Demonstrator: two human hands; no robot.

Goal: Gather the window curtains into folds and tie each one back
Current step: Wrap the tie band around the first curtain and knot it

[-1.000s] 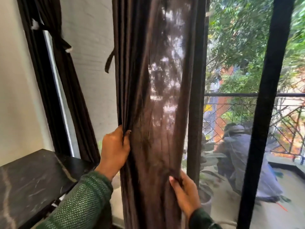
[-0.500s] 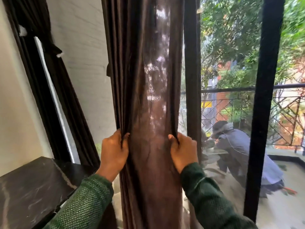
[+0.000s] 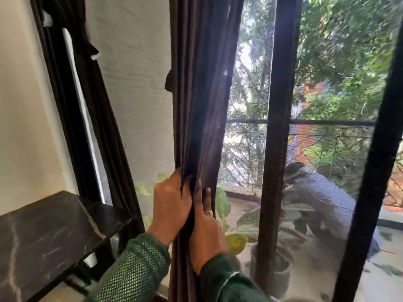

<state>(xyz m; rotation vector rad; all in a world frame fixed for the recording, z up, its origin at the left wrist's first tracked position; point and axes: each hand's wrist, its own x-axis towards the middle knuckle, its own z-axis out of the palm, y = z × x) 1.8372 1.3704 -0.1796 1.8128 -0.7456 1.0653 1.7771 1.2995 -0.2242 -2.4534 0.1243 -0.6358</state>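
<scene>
Centre of frame: dark brown curtain (image 3: 202, 88), hanging top to bottom, bunched into narrow vertical folds, right edge against the window glass. Lower centre: left hand (image 3: 171, 205), fingers curled round the left side of the gathered folds, gripping the fabric, thumb side toward the camera. Immediately right of it, touching through the cloth: right hand (image 3: 206, 232), fingers laid upward along the right side of the bundle and pressing it against the left hand; ring visible on one finger; whether thumb wraps the fabric cannot be told. Both forearms in green knitted sleeves (image 3: 135, 267), entering from the bottom edge. Left edge of curtain, mid-height: short dark tie-back strap (image 3: 169, 82) projecting from behind the folds, hanging free. Upper left of frame: second dark curtain (image 3: 91, 110), already cinched by a band (image 3: 88, 47) with a white end, running diagonally down toward the lower centre-left. Lower left: black marbled tabletop (image 3: 48, 234), well apart from both hands. Between the two curtains: pale textured wall (image 3: 135, 73). Right half of frame: window with black vertical frame bars (image 3: 277, 138), mesh screen, balcony railing, trees, potted plant leaves (image 3: 235, 238) just right of the right hand, behind the glass. Right, beyond the glass: crouching person in grey (image 3: 314, 192), blurred.
</scene>
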